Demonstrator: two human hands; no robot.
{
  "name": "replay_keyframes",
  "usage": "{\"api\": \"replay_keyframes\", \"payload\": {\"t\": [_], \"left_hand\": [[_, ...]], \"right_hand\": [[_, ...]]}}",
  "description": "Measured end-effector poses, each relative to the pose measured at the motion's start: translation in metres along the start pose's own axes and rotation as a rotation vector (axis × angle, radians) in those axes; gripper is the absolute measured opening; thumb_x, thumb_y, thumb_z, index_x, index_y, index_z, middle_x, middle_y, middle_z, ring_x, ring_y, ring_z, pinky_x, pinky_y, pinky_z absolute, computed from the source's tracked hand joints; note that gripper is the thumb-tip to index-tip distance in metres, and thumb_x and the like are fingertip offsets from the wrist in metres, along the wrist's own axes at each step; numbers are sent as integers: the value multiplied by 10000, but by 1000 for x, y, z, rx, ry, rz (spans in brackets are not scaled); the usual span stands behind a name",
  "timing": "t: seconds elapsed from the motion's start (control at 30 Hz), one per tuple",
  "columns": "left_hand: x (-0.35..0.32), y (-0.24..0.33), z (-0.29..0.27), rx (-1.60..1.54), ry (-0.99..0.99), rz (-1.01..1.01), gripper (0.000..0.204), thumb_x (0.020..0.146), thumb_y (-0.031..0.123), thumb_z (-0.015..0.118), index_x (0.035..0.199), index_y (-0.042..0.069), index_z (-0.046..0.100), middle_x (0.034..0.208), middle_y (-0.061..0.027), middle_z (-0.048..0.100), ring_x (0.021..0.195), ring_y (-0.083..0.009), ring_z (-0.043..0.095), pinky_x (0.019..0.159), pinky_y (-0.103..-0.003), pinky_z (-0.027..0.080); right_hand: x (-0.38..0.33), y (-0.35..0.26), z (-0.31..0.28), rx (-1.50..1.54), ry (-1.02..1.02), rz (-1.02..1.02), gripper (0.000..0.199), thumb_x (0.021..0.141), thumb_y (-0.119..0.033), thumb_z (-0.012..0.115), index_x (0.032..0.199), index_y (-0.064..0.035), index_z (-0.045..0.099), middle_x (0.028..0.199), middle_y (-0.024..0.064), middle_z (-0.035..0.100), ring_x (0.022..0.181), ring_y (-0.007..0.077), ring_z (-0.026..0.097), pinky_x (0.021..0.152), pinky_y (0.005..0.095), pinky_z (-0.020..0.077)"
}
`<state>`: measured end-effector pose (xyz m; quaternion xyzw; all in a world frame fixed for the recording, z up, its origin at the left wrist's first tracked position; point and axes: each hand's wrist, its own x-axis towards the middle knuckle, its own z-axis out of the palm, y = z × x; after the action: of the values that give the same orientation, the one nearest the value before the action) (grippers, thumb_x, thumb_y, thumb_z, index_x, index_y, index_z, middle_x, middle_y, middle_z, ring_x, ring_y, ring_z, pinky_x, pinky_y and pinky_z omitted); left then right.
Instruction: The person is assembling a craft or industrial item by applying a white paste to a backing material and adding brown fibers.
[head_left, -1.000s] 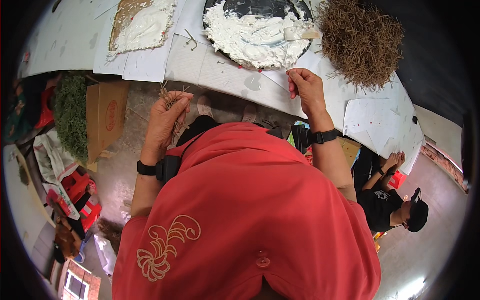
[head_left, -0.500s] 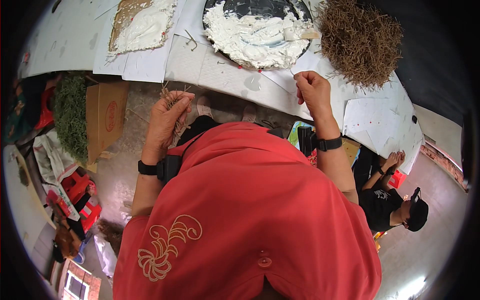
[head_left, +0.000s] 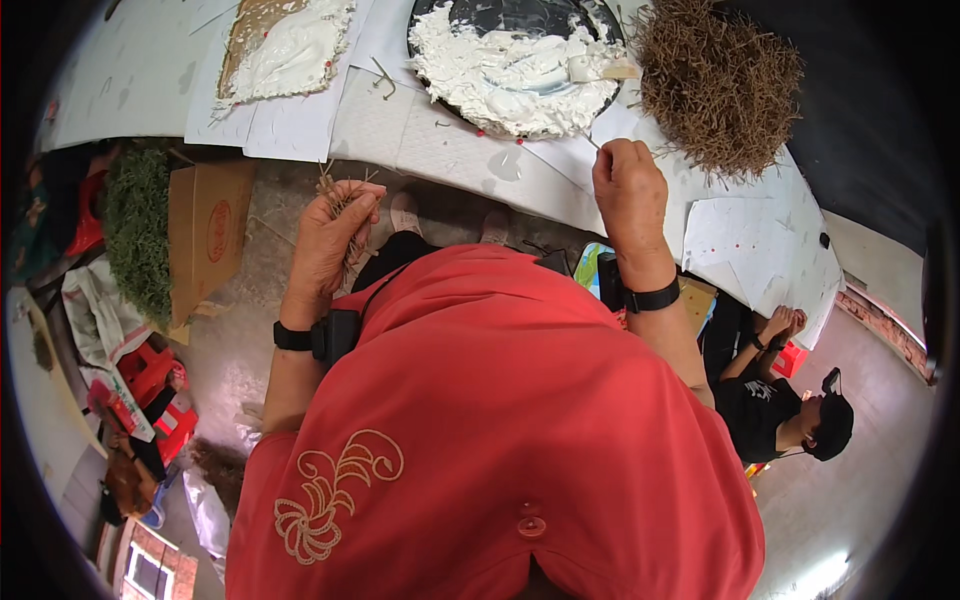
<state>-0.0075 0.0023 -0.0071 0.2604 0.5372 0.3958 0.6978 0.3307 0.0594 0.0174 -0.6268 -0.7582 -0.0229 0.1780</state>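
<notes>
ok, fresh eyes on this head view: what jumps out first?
The embroidered red shirt filling the lower middle. Then, at the top of the view on the white-topped table, the round black tray smeared with thick white paste, with a mound of brown twigs to its right. Below that, the left hand clutches a small bunch of twigs, while the right hand pinches a thin stem by the tray's near edge.

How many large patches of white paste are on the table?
2. One patch covers much of the round black tray; the second patch lies on the tan board to its left. More may be out of view above.
</notes>
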Motion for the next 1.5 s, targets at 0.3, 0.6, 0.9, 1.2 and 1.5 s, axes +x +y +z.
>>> {"api": "replay_keyframes", "payload": {"t": [0.3, 0.6, 0.9, 1.2, 1.5], "left_hand": [[-3, 2, 1, -16, 29, 10, 156, 916, 144, 597, 1021, 33, 628, 735, 19, 567, 472, -4, 417, 362, -157, 280], [-4, 5, 2, -18, 40, 11, 152, 912, 140, 605, 1015, 32, 630, 729, 19, 576, 457, 0, 423, 354, -155, 280], [-3, 9, 3, -3, 41, -8, 157, 910, 141, 609, 1020, 31, 627, 727, 20, 577, 462, 0, 430, 358, -150, 290], [0, 13, -2, -3, 52, -7, 162, 912, 142, 608, 1026, 29, 626, 736, 15, 580, 471, -1, 435, 362, -151, 294], [7, 19, 2, 33, 10, -11, 161, 917, 139, 592, 1034, 30, 608, 762, 20, 566, 493, -7, 414, 369, -157, 290]], "right_hand": [[0, -4, -3, 36, 56, -18, 88, 786, -14, 638, 842, -60, 588, 769, 125, 573, 628, 327, 570, 543, 383, 474], [-2, 1, 1, 909, -45, 672, 105, 870, -112, 644, 910, -21, 610, 750, 61, 609, 567, 149, 574, 475, 256, 480], [-5, 11, 44, 1485, -167, 1041, 150, 884, -118, 626, 923, 25, 605, 722, 53, 595, 529, 106, 552, 438, 236, 473], [-1, 1, 42, 1185, -95, 901, 159, 895, -142, 617, 889, 11, 574, 707, 62, 585, 496, 112, 537, 419, 247, 466], [0, 2, 41, 1272, -49, 922, 173, 904, -163, 615, 881, 2, 571, 689, 51, 580, 476, 108, 526, 408, 242, 457]]}}
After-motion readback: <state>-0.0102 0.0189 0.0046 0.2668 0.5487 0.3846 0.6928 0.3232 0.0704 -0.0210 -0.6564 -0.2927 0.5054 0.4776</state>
